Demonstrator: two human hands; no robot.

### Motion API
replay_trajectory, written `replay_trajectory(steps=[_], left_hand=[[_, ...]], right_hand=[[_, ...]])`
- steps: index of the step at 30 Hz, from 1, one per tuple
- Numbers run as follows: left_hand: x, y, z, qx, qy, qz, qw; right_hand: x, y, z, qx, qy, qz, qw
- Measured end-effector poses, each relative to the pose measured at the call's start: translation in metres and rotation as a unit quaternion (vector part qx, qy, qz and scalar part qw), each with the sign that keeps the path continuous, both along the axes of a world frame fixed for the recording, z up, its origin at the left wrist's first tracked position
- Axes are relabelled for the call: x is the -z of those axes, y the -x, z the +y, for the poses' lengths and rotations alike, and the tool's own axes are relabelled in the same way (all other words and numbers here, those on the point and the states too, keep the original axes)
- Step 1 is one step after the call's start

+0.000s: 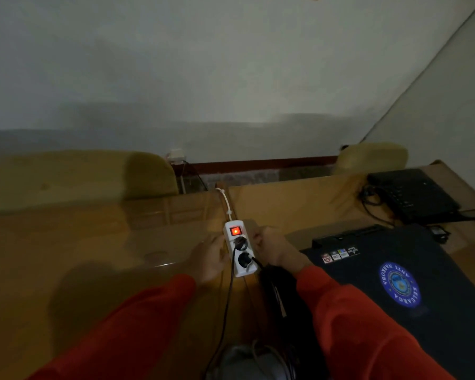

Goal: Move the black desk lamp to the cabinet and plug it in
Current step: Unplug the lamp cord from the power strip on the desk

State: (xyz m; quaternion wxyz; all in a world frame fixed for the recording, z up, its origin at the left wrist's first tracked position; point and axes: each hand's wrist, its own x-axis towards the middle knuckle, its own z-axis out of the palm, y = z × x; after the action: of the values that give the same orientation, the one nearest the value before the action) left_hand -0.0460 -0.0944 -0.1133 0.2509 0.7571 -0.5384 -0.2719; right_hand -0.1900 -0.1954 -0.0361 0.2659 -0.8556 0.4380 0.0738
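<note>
A white power strip (241, 249) with a lit red switch (235, 231) lies on the wooden desk (99, 242). Two black plugs sit in it: the upper plug (241, 243) and the lower plug (244, 260). My left hand (210, 260) presses against the strip's left side. My right hand (273, 249) has its fingers curled against the strip's right side, level with the upper plug. One black cord (226, 300) runs down toward me. The lower plug's cord leads to a black object (281, 294) under my right forearm; I cannot tell whether it is the lamp.
A closed dark laptop (412, 275) with a round blue sticker lies to the right. Behind it sits a black device (412, 194) with cables. Two olive chair backs (74, 176) (373, 157) stand behind the desk. A wall socket (177, 154) sits low on the far wall.
</note>
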Motion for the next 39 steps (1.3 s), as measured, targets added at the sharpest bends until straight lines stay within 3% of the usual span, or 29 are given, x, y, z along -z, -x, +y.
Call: replay_trajectory(steps=[11,19,24,30,34,39], left_hand=[[0.038,0.017,-0.007,0.006,0.008,-0.077,0.997],[0.024,0.012,-0.006,0.012,0.015,-0.075,0.997],[0.017,0.010,-0.008,0.011,0.002,-0.078,0.997],[0.020,0.008,-0.010,0.015,0.008,-0.133,0.991],[0.019,0.008,-0.010,0.013,0.035,-0.152,0.988],[0.016,0.011,-0.013,0.014,-0.001,-0.153,0.988]], right_hand=[[0.024,-0.021,-0.006,-0.019,0.018,-0.001,1.000],[0.026,-0.032,-0.017,0.024,-0.004,0.036,0.999],[0.020,-0.037,-0.023,-0.089,0.047,0.084,0.991],[0.016,-0.040,-0.024,-0.257,0.114,0.139,0.949],[0.016,-0.040,-0.020,-0.296,0.149,0.166,0.929],[0.008,-0.034,-0.020,-0.307,0.155,0.158,0.926]])
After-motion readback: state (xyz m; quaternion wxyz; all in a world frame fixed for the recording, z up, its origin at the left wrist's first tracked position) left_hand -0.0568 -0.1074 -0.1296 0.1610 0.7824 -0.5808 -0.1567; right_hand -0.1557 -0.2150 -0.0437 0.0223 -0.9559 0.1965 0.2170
